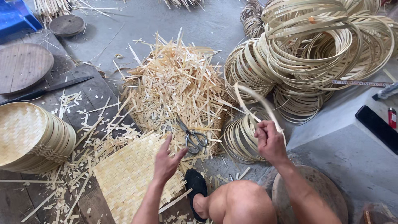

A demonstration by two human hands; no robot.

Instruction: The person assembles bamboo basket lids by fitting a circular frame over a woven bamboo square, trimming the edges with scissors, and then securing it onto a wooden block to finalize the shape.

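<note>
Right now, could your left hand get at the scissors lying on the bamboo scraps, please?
Probably yes. The left hand is open and empty, hovering just short of the scissors, which lie on top of the scrap pile with nothing covering them.

Scissors (pixel 194 137) and offcut heap (pixel 174 83) (loose) block forward reach.

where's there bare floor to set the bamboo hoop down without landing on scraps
Bare grey floor lies beyond the offcut pile, and the concrete step right of the right hand holding the hoop is bare. Crowded: around the scissors, woven mat, left hand.
</note>
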